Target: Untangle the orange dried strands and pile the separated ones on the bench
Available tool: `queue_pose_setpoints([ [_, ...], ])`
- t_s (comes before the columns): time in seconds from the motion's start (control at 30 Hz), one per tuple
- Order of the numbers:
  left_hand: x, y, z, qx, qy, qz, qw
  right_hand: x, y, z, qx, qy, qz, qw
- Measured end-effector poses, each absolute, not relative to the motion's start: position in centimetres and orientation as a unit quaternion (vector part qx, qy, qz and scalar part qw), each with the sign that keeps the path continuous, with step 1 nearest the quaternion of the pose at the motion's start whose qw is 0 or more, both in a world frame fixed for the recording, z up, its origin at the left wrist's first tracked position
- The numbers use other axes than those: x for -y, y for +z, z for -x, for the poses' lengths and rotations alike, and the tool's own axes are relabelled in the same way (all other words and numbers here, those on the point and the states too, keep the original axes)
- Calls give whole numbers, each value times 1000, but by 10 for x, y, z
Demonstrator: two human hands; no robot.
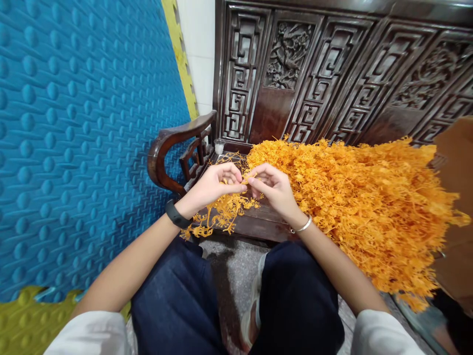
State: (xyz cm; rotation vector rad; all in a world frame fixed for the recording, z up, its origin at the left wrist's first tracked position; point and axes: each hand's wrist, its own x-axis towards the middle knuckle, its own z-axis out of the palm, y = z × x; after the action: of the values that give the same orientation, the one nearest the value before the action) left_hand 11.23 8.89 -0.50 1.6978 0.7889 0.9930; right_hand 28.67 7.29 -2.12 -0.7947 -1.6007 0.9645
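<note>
"What do the hands hold?"
"The left hand (pixel 216 185) and the right hand (pixel 276 190) come together, thumbs to fingers; both pinch a small orange sprig (pixel 245 181) between them, above the dark wooden counter (pixel 258 217)."
"And around them?"
"A big orange heap (pixel 354 197) lies to the right; looser orange strands (pixel 225 209) lie below the left hand; a curved armrest (pixel 162 148) stands left, a carved backrest (pixel 271 108) behind."

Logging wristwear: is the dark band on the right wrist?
No, the left wrist wears the dark band, the right wrist a silvery bracelet.
</note>
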Motion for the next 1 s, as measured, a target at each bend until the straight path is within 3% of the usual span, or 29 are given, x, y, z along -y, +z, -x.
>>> queue_pose_setpoints([
  [0.23, -91, -5, -111, -317, 356, -740, 475, -76, -22, -286, 667, 421, 336, 514],
  [1.0, -89, -6, -120, -299, 417, -705, 490, -79, -27, -285, 569, 537, 287, 553],
])
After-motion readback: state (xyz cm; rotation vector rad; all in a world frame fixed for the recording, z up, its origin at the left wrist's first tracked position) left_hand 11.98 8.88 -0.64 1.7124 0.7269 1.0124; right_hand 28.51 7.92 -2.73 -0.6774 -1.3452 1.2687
